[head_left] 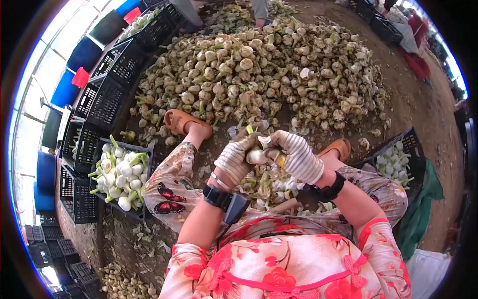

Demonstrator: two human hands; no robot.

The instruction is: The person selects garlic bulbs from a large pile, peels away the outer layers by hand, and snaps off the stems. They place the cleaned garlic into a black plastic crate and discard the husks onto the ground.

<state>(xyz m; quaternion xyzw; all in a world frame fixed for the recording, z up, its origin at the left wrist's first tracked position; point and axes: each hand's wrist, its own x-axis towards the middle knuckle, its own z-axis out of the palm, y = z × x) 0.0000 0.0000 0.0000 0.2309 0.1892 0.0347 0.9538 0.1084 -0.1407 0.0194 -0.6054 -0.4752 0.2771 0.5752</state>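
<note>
My left hand, in a striped, soiled glove, is closed around a garlic bulb with a short green stem pointing up. My right hand, gloved the same way, meets it from the right, its fingers pinched at the bulb's papery skin. Both hands are in front of my body, over a heap of loose peelings and some white bulbs between my legs. Beyond them lies a large pile of unpeeled garlic.
On the left a black crate holds white, cleaned garlic, beside stacked black crates. Another crate with garlic stands at the right by a green cloth. A person's legs are behind the pile.
</note>
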